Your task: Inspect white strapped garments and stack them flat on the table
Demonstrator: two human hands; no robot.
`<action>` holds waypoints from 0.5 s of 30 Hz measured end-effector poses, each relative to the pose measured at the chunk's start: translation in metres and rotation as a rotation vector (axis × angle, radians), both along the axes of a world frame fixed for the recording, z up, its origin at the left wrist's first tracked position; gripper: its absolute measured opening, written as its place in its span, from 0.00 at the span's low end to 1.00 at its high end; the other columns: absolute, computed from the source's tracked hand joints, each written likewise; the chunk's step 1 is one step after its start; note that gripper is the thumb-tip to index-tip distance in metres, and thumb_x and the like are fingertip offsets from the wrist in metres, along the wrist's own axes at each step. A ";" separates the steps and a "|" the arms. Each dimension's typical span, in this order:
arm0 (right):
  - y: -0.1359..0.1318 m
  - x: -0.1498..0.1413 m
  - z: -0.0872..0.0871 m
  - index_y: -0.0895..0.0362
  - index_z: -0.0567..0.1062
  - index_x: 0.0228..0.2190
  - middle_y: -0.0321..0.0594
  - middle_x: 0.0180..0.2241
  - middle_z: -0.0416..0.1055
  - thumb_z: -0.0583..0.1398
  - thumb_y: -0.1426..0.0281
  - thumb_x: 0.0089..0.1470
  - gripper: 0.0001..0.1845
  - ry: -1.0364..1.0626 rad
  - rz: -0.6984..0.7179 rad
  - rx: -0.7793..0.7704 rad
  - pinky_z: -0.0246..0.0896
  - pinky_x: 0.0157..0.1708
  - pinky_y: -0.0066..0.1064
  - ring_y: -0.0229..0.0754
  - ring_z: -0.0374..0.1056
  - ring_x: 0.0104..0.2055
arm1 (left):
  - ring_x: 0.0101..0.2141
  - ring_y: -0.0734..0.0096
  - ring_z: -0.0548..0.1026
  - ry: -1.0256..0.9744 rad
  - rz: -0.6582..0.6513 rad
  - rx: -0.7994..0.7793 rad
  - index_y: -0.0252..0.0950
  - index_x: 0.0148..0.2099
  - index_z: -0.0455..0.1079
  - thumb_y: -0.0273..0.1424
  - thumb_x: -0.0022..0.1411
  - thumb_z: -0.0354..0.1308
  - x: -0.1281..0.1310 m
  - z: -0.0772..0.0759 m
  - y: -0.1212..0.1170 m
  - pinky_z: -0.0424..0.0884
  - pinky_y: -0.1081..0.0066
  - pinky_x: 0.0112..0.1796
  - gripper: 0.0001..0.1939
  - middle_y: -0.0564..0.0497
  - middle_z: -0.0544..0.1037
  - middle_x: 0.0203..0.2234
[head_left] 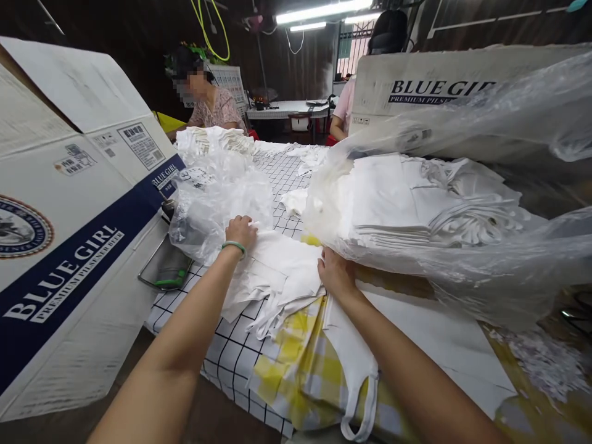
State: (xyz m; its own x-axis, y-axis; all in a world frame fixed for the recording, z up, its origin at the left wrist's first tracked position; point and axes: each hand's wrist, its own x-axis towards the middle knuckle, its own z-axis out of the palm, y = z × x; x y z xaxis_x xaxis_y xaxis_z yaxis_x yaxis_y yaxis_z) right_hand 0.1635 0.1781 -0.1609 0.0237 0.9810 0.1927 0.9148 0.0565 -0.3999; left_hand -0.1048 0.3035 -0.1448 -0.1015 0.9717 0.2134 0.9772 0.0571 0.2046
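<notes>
Several white strappy tops [289,265] lie in a loose, overlapping pile on the table before me, their thin straps hanging toward the front edge. At the pile's far left corner is my left hand [241,233], fingers curled on the white fabric, with a green bangle at the wrist. My right hand [337,270] pinches the pile's right edge; its fingertips are partly hidden. Beneath my right forearm lies another white top [352,348], its strap looping over the front edge of a yellow checked cloth [303,370].
A large printed carton [83,246] stands at the left, another [379,92] at the back right. Clear plastic [222,197] is bunched beyond my left hand. A bagged stack of folded white garments [388,197] sits at the right. Two people [215,105] are across the table.
</notes>
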 end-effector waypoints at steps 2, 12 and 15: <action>0.003 0.000 -0.001 0.58 0.72 0.40 0.50 0.42 0.72 0.56 0.69 0.55 0.11 -0.005 -0.048 -0.034 0.55 0.47 0.39 0.50 0.65 0.46 | 0.47 0.52 0.70 -0.014 -0.001 -0.037 0.39 0.41 0.73 0.33 0.56 0.57 0.001 -0.001 0.008 0.66 0.59 0.45 0.10 0.43 0.73 0.41; -0.005 0.001 0.003 0.56 0.71 0.34 0.42 0.30 0.71 0.52 0.72 0.53 0.09 0.147 0.085 0.048 0.58 0.36 0.32 0.44 0.66 0.34 | 0.29 0.68 0.69 -0.396 -0.012 0.276 0.37 0.37 0.69 0.31 0.56 0.55 -0.004 0.025 -0.003 0.64 0.70 0.34 0.06 0.52 0.71 0.25; -0.008 0.001 0.014 0.54 0.71 0.37 0.39 0.31 0.72 0.54 0.70 0.50 0.11 0.380 0.044 -0.011 0.59 0.36 0.33 0.44 0.66 0.34 | 0.26 0.71 0.68 -0.611 -0.067 0.173 0.35 0.42 0.69 0.31 0.52 0.59 -0.015 0.049 -0.022 0.63 0.72 0.31 0.13 0.54 0.71 0.24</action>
